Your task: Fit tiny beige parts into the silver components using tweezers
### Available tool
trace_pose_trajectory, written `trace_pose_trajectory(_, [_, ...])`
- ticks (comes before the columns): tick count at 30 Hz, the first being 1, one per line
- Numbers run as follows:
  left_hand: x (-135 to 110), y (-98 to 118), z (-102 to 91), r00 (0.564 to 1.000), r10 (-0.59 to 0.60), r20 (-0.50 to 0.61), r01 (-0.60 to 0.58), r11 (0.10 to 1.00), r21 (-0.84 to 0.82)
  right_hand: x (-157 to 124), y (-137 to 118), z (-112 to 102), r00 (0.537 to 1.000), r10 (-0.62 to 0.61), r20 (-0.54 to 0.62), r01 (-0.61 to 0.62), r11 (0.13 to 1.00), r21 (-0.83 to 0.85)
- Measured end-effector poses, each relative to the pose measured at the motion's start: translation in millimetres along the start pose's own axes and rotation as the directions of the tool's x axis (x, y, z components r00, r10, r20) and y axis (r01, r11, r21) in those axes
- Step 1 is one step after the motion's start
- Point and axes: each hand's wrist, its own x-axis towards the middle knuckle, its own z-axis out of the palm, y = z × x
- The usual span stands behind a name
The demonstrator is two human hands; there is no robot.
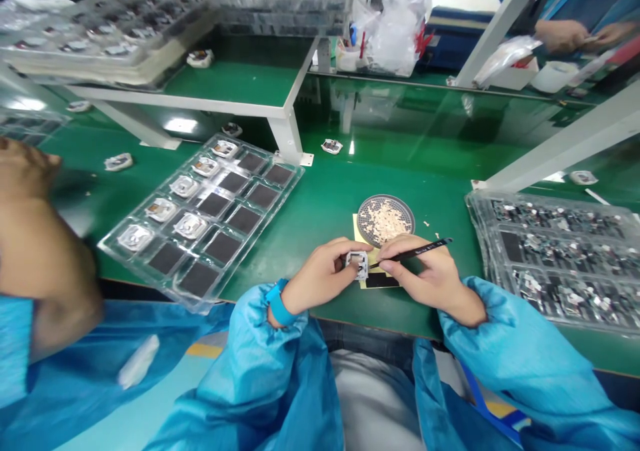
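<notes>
My left hand [320, 274] pinches a small white square part [357, 264] just above the front edge of the green bench. My right hand [430, 274] grips black tweezers [415, 252], their tip touching the part's right side. Just behind the hands lies a round perforated dish [367, 214] with several small pale pieces heaped on it. It rests on a yellow pad [373, 279] with a dark square on it.
A clear tray [200, 221] with several white parts and dark empty pockets lies left of my hands. Stacked trays [555, 257] of parts sit at the right. A white shelf frame [285, 114] stands behind. A neighbour's arm [40, 251] is at far left; another person's hands [580, 34] at top right.
</notes>
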Motion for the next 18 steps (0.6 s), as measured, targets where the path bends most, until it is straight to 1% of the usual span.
trace_pose_trajectory(7, [-1, -2, 1.2, 1.0, -0.008, -0.009, 0.007, 0.998, -0.055, -1, 5, 2, 0.994, 0.107, -0.033, -0.109, 0.992, -0.058])
trace_pose_trajectory(9, [-2, -3, 1.5, 1.0, -0.02, -0.023, 0.018, 0.997, -0.078, 0, 6, 2, 0.985, 0.17, -0.043, -0.171, 0.985, -0.031])
trace_pose_trajectory(11, [-3, -3, 0.8, 0.998, -0.047, -0.051, 0.042, 0.994, -0.101, 1, 5, 1, 0.965, 0.258, -0.043, -0.255, 0.965, 0.065])
trace_pose_trajectory(13, [-2, -2, -0.9, 0.993, -0.083, -0.085, 0.072, 0.99, -0.118, 2, 4, -1, 0.943, 0.332, -0.014, -0.322, 0.924, 0.208])
trace_pose_trajectory(15, [-1, 0, -3.2, 0.988, -0.105, -0.112, 0.09, 0.987, -0.13, 4, 4, -5, 0.929, 0.367, 0.042, -0.359, 0.871, 0.335])
trace_pose_trajectory(18, [-1, 2, -6.2, 0.985, -0.123, -0.122, 0.105, 0.984, -0.145, 6, 5, -8, 0.916, 0.383, 0.123, -0.397, 0.811, 0.43])
